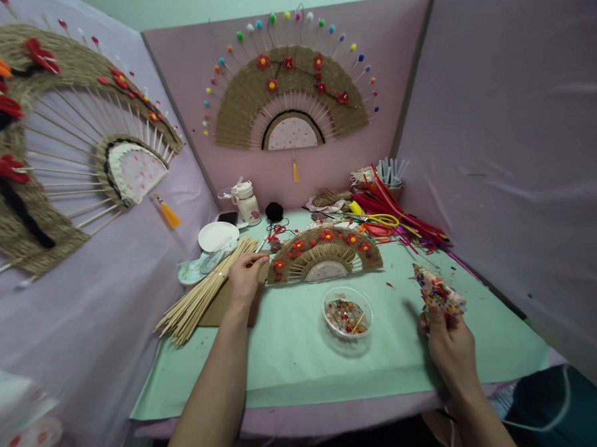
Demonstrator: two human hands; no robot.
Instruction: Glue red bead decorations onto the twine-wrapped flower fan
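Note:
My left hand (244, 277) is closed in a pinch beside the left end of a small woven fan (305, 245); what its fingertips hold, if anything, is too small to make out. Red flowers with yellow centres decorate the fan, which lies on the table with a pale half-round piece at its base. At the right, my right hand (447, 338) grips a folded, flower-patterned piece of cloth or paper (438, 289) above the table. Between the hands stands a clear plastic bowl (346, 345) of red, orange and clear beads with a short stick in it.
Thin bamboo sticks (199, 302) lie in a bundle over brown cardboard (216, 310) at left. Behind are a white plate (218, 236), a bottle (248, 204), black yarn (274, 212), yellow-handled scissors (381, 219) and red pipe cleaners (394, 205). A larger fan (296, 70) hangs on the back wall.

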